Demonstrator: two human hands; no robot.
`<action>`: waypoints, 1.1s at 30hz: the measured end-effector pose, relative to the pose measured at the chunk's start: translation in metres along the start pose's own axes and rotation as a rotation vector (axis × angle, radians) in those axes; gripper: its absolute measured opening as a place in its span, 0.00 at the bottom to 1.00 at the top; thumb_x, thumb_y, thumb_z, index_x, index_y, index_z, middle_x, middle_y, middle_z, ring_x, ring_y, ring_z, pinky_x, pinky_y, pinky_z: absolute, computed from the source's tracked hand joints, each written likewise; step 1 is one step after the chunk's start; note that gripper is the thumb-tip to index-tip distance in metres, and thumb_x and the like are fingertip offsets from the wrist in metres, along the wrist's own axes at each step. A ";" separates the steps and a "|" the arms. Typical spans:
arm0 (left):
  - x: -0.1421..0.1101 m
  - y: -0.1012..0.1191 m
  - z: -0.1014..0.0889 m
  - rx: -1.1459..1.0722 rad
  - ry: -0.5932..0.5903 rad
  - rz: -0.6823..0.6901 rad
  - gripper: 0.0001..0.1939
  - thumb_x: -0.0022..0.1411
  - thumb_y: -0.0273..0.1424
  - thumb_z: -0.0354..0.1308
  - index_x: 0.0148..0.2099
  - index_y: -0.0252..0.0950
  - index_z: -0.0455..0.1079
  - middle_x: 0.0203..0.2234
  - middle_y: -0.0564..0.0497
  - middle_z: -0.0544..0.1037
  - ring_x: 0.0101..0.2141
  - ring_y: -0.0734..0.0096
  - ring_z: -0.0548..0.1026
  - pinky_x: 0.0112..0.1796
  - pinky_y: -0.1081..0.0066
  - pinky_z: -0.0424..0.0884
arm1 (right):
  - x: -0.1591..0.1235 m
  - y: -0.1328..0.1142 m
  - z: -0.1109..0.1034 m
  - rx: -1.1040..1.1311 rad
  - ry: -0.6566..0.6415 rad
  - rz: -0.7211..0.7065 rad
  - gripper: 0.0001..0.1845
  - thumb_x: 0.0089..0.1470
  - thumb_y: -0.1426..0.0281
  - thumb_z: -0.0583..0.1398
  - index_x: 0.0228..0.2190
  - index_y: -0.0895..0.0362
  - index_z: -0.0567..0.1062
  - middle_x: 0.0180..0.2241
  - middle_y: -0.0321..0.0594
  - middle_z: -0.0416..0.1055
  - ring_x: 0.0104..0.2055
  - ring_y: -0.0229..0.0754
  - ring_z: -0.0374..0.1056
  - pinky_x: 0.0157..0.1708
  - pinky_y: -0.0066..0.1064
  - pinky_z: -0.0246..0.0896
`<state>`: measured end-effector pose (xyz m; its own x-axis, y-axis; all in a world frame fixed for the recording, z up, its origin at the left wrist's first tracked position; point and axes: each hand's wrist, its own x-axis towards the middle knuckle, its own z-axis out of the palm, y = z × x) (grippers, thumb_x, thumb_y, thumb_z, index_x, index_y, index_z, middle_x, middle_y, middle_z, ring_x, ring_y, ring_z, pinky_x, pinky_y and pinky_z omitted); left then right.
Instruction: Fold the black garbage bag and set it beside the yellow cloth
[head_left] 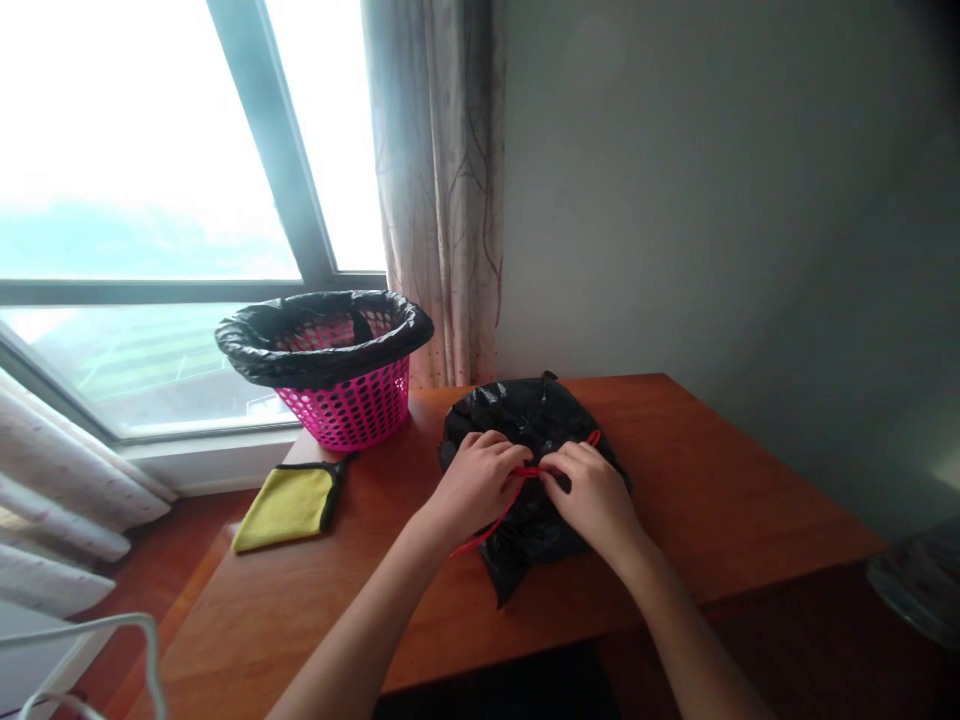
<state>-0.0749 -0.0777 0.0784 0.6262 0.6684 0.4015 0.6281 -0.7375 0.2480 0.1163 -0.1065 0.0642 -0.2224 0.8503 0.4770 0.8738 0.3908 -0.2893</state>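
Note:
A black plastic garbage bag [536, 535] lies bunched on the wooden table, with a red drawstring [484, 540] across its top. My left hand [480, 480] pinches the drawstring near the middle of the bag. Close beside it, my right hand [589, 485] also has its fingers closed on the string, and a red loop sticks up behind its knuckles. The string runs between the two hands, and one length hangs down to the left under my left wrist. Whether it is knotted I cannot tell, and what is inside the bag is hidden.
A pink perforated basket [349, 410] lined with a black bag stands at the table's back left. In front of it lies a folded yellow cloth [289, 505] with dark edging. Window and curtain [442, 200] are behind, a wall [712, 200] at the right. A white cable [146, 640] curves at lower left.

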 end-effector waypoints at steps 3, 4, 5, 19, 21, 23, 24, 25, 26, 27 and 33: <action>-0.002 0.000 0.000 -0.015 0.022 0.016 0.07 0.63 0.26 0.58 0.45 0.39 0.72 0.38 0.51 0.80 0.45 0.62 0.72 0.46 0.63 0.61 | -0.006 0.002 -0.002 0.050 0.033 0.006 0.07 0.57 0.75 0.59 0.32 0.53 0.76 0.33 0.38 0.73 0.39 0.45 0.68 0.41 0.32 0.61; -0.003 0.000 -0.001 -0.017 0.027 0.021 0.06 0.64 0.27 0.58 0.44 0.39 0.72 0.37 0.51 0.79 0.44 0.62 0.72 0.45 0.64 0.61 | -0.008 0.002 -0.003 0.061 0.045 0.013 0.07 0.56 0.75 0.59 0.31 0.53 0.76 0.33 0.38 0.73 0.39 0.44 0.68 0.40 0.31 0.61; -0.003 0.000 -0.001 -0.020 0.030 0.026 0.04 0.65 0.28 0.57 0.42 0.39 0.72 0.36 0.52 0.79 0.43 0.63 0.72 0.45 0.64 0.61 | -0.010 0.002 -0.004 0.068 0.058 0.026 0.07 0.56 0.75 0.59 0.31 0.53 0.76 0.32 0.37 0.72 0.38 0.43 0.68 0.40 0.31 0.60; -0.012 -0.006 -0.003 -0.389 0.061 0.042 0.14 0.58 0.19 0.54 0.44 0.36 0.73 0.32 0.50 0.73 0.37 0.67 0.70 0.39 0.70 0.66 | -0.024 0.008 0.007 0.012 0.012 0.082 0.06 0.50 0.77 0.55 0.26 0.53 0.64 0.29 0.37 0.70 0.37 0.45 0.66 0.38 0.32 0.57; -0.013 -0.006 0.000 -0.400 0.049 0.012 0.14 0.53 0.18 0.54 0.40 0.36 0.73 0.29 0.52 0.72 0.34 0.68 0.70 0.37 0.70 0.66 | -0.025 0.007 0.007 0.006 -0.020 0.078 0.06 0.50 0.77 0.55 0.26 0.53 0.65 0.29 0.37 0.70 0.37 0.44 0.66 0.37 0.32 0.56; -0.014 -0.006 0.001 -0.421 0.057 -0.020 0.14 0.52 0.17 0.54 0.39 0.36 0.72 0.28 0.53 0.72 0.32 0.69 0.70 0.37 0.71 0.65 | -0.026 0.005 0.006 0.012 -0.025 0.091 0.06 0.50 0.77 0.55 0.26 0.53 0.65 0.28 0.36 0.70 0.36 0.44 0.66 0.36 0.31 0.55; -0.015 -0.006 0.002 -0.440 0.073 -0.034 0.14 0.52 0.18 0.54 0.39 0.36 0.72 0.28 0.53 0.73 0.32 0.69 0.70 0.37 0.70 0.65 | -0.026 0.004 0.006 0.023 -0.015 0.105 0.06 0.50 0.76 0.55 0.26 0.53 0.66 0.28 0.36 0.70 0.35 0.43 0.66 0.35 0.31 0.55; -0.015 -0.005 0.002 -0.467 0.095 -0.050 0.13 0.52 0.18 0.54 0.39 0.36 0.72 0.29 0.52 0.74 0.33 0.69 0.70 0.37 0.70 0.65 | -0.026 0.003 0.005 0.042 0.002 0.122 0.06 0.50 0.76 0.56 0.25 0.53 0.66 0.28 0.35 0.70 0.34 0.43 0.66 0.34 0.31 0.54; -0.016 -0.004 0.003 -0.500 0.122 -0.070 0.12 0.54 0.19 0.54 0.39 0.36 0.72 0.30 0.52 0.75 0.34 0.69 0.71 0.38 0.70 0.66 | -0.026 0.002 0.004 0.069 0.025 0.142 0.06 0.51 0.76 0.56 0.25 0.53 0.67 0.27 0.35 0.70 0.33 0.42 0.66 0.34 0.31 0.54; -0.016 -0.002 0.003 -0.539 0.155 -0.099 0.10 0.56 0.20 0.54 0.38 0.36 0.72 0.31 0.51 0.76 0.34 0.68 0.71 0.39 0.70 0.66 | -0.027 0.002 0.004 0.101 0.054 0.164 0.05 0.51 0.75 0.56 0.26 0.53 0.68 0.28 0.35 0.71 0.33 0.42 0.67 0.34 0.31 0.55; -0.023 0.004 0.010 -0.924 0.364 -0.389 0.10 0.64 0.36 0.57 0.36 0.34 0.71 0.28 0.52 0.74 0.31 0.70 0.70 0.33 0.74 0.65 | -0.034 0.001 0.004 0.414 0.225 0.334 0.06 0.56 0.66 0.58 0.30 0.55 0.72 0.30 0.37 0.74 0.34 0.44 0.69 0.37 0.31 0.60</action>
<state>-0.0817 -0.0952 0.0617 0.1859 0.9172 0.3523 0.0658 -0.3693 0.9270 0.1231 -0.1334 0.0446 0.1736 0.8729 0.4559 0.6284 0.2583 -0.7338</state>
